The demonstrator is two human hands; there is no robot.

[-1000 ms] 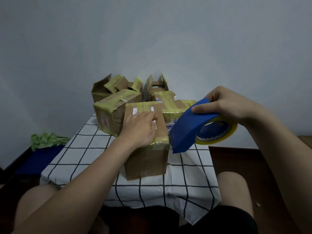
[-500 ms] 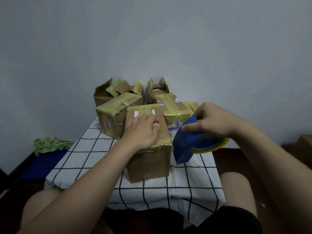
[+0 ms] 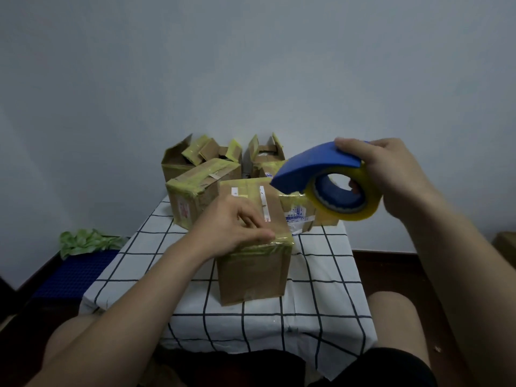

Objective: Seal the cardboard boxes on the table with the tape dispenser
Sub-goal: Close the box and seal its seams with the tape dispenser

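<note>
A tall cardboard box (image 3: 252,272) stands at the front middle of the table (image 3: 321,277), with yellowish tape over its top edge. My left hand (image 3: 233,226) presses flat on the box's top, with its fingertips on the tape at the front right corner. My right hand (image 3: 391,177) grips a blue tape dispenser (image 3: 321,163) with a yellowish roll (image 3: 344,194), held in the air above and to the right of the box. A clear strip of tape runs from the roll down to the box's corner.
Several more taped or open-flapped cardboard boxes (image 3: 195,191) crowd the back of the checked tablecloth. On the floor to the left lie a blue mat (image 3: 75,275) and green fabric (image 3: 86,240). My bare knees are below the table's front edge.
My right hand has lifted the dispenser up from beside the box's right side, drawing tape out. My left hand slid toward the front right corner of the box top.
</note>
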